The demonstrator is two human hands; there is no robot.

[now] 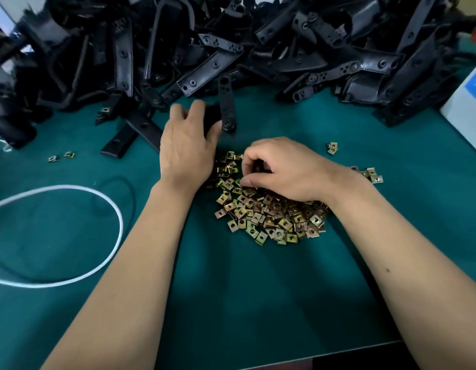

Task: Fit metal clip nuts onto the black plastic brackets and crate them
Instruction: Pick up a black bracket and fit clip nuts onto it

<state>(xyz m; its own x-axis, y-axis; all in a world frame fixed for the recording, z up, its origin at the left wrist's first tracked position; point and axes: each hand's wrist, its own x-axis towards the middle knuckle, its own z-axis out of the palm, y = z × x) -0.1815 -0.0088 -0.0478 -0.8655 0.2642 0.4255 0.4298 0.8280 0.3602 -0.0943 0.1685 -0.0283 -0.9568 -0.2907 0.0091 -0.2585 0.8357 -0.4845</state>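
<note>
My left hand (187,145) grips a black plastic bracket (226,108) just behind the heap of brass-coloured clip nuts (269,212) on the green mat. The bracket's flat arm with round holes sticks up past my fingers. My right hand (279,166) rests on top of the heap with its fingers curled down into the nuts; what the fingertips hold is hidden. A big pile of black brackets (231,44) fills the back of the table.
A white cord loop (71,231) lies at the left on the green table (231,303). Stray clip nuts (61,156) sit at the left, and more stray nuts (332,148) at the right. A white box (466,105) stands at the right edge.
</note>
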